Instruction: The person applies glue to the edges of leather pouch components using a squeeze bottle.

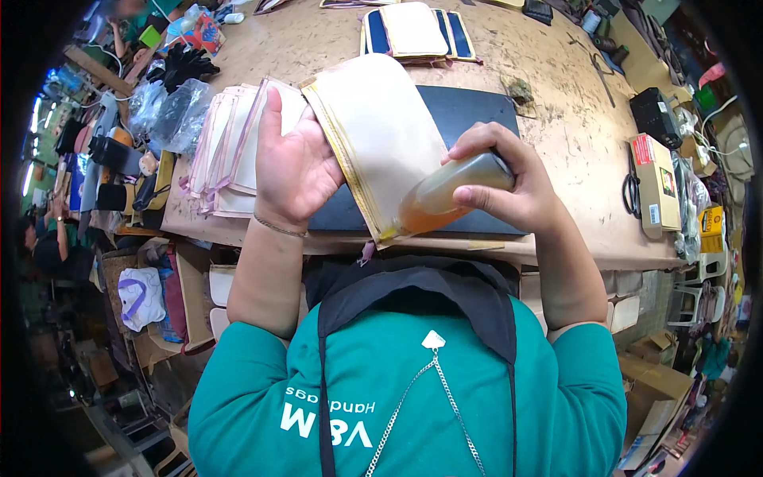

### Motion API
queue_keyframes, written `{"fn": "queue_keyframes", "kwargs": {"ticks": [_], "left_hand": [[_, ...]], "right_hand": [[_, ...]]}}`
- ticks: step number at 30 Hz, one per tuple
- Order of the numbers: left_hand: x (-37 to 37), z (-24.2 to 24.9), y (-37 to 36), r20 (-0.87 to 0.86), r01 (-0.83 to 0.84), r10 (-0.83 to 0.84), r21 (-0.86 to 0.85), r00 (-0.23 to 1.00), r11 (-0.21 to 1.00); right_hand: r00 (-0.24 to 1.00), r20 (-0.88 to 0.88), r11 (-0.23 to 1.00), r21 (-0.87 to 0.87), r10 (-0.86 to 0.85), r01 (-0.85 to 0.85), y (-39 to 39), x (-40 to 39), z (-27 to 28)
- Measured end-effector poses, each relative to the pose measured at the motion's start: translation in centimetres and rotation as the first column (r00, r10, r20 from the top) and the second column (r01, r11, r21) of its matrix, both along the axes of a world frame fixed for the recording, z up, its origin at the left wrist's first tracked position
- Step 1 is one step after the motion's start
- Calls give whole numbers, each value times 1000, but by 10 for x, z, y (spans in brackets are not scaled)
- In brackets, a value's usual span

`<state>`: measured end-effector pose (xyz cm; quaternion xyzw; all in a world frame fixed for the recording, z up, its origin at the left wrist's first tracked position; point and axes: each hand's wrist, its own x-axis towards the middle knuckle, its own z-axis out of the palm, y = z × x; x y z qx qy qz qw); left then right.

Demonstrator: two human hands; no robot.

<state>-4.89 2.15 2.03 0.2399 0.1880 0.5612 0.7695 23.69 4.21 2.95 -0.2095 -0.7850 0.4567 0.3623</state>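
My left hand (298, 163) is palm up with the thumb stretched away. Its fingers go out of sight beneath a cream fabric panel (381, 127), which rests on them. A yellowish wet-looking band runs along the panel's left edge, and a pinkish tuft of threads (366, 252) hangs at its near corner. My right hand (509, 179) is wrapped round a squeeze bottle (437, 195) of amber liquid. The bottle is tilted downward, its yellow nozzle (388, 235) at the panel's near left corner. A dark flat board (469, 111) lies under the panel.
Stacked cream panels (230, 151) lie left on the table (278, 48). More panels with dark blue pieces (417, 32) lie at the back. Plastic bags and black gloves (184, 67) crowd the left edge. Scissors (631, 191) and a box (656, 183) stand right.
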Motion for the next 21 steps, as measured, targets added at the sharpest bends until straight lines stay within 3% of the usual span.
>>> {"fn": "queue_keyframes", "kwargs": {"ticks": [6, 9, 12, 13, 16, 18, 19, 21], "left_hand": [[-4, 3, 2, -11, -71, 71, -11, 997, 997], [-6, 3, 3, -11, -65, 65, -17, 998, 998], [-9, -4, 4, 41, -44, 45, -23, 998, 999], [-8, -7, 4, 52, -39, 40, -22, 998, 999], [0, -13, 3, 108, -6, 8, -20, 994, 1000], [5, -19, 4, 174, 33, -28, -22, 984, 999], [8, -22, 2, 154, 31, -18, -85, 988, 996], [9, -36, -6, 14, 128, -127, -41, 992, 991]], "right_hand": [[997, 58, 999, 17, 48, -49, -3, 6, -7], [999, -42, 993, -113, 17, -22, -1, 12, -9], [935, -329, 914, -406, -135, -11, -2, 4, -13], [920, -364, 906, -422, -145, -25, 1, 2, -17], [872, -465, 748, -631, -154, -205, 0, -7, -24], [848, -503, 726, -644, -165, -241, -4, -15, -21], [823, -535, 713, -652, -190, -259, -4, -17, -17], [781, -583, 701, -653, -224, -287, -7, -22, -3]]}}
